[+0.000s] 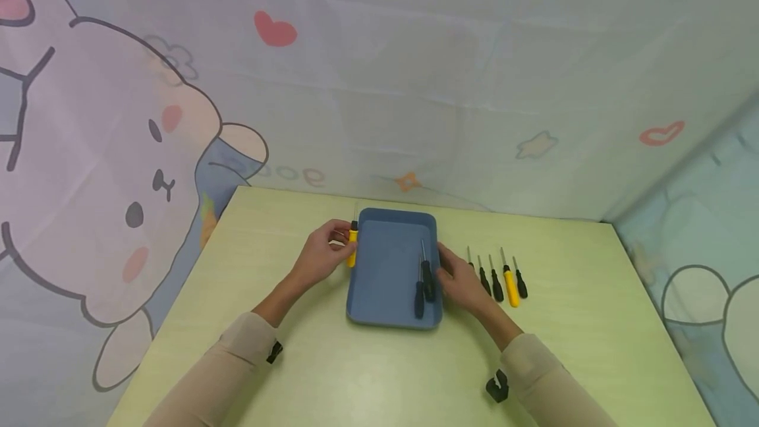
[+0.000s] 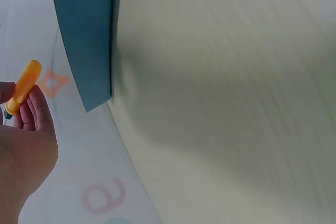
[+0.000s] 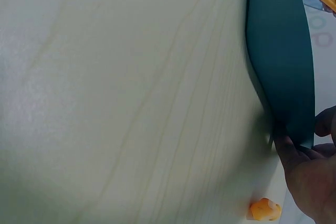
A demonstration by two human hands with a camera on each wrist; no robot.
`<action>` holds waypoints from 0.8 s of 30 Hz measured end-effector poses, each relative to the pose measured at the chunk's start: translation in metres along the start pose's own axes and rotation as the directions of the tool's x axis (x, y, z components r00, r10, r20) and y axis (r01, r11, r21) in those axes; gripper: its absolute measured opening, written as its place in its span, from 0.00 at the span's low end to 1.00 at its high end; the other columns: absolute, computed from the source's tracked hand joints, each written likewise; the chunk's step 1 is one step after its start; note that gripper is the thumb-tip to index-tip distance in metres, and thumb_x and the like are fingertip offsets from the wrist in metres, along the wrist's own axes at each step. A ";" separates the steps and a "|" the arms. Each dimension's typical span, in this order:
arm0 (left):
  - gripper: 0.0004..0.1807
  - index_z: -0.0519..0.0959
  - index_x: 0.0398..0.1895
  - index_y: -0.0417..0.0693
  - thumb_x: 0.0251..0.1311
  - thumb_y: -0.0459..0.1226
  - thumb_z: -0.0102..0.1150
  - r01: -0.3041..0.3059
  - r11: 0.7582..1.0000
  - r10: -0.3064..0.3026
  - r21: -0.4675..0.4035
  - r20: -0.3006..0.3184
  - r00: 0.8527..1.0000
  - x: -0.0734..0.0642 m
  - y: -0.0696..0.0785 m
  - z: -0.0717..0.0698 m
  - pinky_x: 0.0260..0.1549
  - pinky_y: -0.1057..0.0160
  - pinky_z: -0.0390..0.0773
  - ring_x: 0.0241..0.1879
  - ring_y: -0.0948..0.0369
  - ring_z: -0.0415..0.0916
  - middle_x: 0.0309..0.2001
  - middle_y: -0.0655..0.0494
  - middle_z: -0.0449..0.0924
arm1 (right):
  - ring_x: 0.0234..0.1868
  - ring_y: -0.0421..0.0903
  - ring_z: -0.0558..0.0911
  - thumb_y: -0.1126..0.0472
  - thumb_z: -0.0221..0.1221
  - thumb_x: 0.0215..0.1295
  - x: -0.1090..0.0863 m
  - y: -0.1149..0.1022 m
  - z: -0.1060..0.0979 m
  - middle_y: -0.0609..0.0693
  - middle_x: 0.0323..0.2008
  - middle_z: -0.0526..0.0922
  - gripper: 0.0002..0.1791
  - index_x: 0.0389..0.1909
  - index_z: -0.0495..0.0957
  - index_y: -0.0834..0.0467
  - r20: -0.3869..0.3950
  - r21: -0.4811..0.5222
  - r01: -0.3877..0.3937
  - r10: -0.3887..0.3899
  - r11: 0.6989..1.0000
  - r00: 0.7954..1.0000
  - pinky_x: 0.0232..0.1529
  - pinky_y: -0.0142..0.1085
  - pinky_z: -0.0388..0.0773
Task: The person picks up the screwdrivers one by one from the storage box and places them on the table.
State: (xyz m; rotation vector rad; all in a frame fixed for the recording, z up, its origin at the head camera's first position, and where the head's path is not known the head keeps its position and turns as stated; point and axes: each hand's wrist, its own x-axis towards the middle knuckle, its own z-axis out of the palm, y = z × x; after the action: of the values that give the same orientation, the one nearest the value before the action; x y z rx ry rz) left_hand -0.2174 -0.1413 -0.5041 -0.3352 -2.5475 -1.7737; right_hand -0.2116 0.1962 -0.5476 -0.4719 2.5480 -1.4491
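My left hand (image 1: 321,256) pinches a yellow-handled screwdriver (image 1: 352,252) beside the left wall of a blue-grey tray (image 1: 382,269). Its shaft points away from me; in the left wrist view the yellow handle (image 2: 25,83) shows between thumb and fingers. On the tray's other side, my right hand (image 1: 464,285) holds the right wall, fingers outside and thumb at the rim, as the right wrist view shows at the tray wall (image 3: 283,56). Inside the tray, toward its right, lie two black screwdrivers, one (image 1: 419,300) nearer me and another (image 1: 427,280) close by it.
Right of my right hand, several screwdrivers lie in a row on the pale wooden table (image 1: 391,374): black-handled ones (image 1: 497,290) and a yellow-handled one (image 1: 511,288). The hand partly hides the leftmost. A printed cloth (image 1: 379,117) hangs behind the table's far edge.
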 end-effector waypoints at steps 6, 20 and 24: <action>0.21 0.78 0.60 0.35 0.67 0.32 0.69 0.032 0.999 -0.032 0.017 -0.015 0.999 0.001 -0.010 -0.007 0.49 0.62 0.85 0.49 0.49 0.83 0.50 0.42 0.81 | 0.79 0.61 0.63 0.69 0.49 0.80 0.001 0.001 0.000 0.67 0.78 0.62 0.36 0.84 0.50 0.67 0.005 -0.002 -0.005 0.005 1.000 1.000 0.76 0.56 0.63; 0.20 0.79 0.59 0.36 0.68 0.36 0.69 0.125 0.988 -0.127 0.086 0.009 0.992 -0.003 -0.035 -0.012 0.40 0.63 0.82 0.48 0.51 0.83 0.49 0.45 0.82 | 0.79 0.60 0.64 0.68 0.49 0.80 0.001 0.003 0.001 0.67 0.78 0.63 0.35 0.84 0.51 0.67 -0.009 -0.026 -0.006 0.005 1.000 1.000 0.76 0.55 0.64; 0.19 0.79 0.57 0.36 0.67 0.36 0.69 0.136 0.983 -0.139 0.122 0.015 0.990 -0.003 -0.040 -0.010 0.40 0.62 0.83 0.46 0.52 0.83 0.47 0.45 0.82 | 0.77 0.65 0.65 0.69 0.47 0.78 0.000 0.000 0.001 0.71 0.77 0.62 0.35 0.82 0.51 0.72 -0.013 -0.045 0.046 -0.047 0.998 0.999 0.75 0.58 0.64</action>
State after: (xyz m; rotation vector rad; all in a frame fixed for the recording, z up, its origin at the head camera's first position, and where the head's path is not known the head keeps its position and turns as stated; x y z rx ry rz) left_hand -0.2226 -0.1645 -0.5378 -0.1819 -2.7412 -1.6540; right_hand -0.2115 0.1950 -0.5482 -0.5333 2.6017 -1.4182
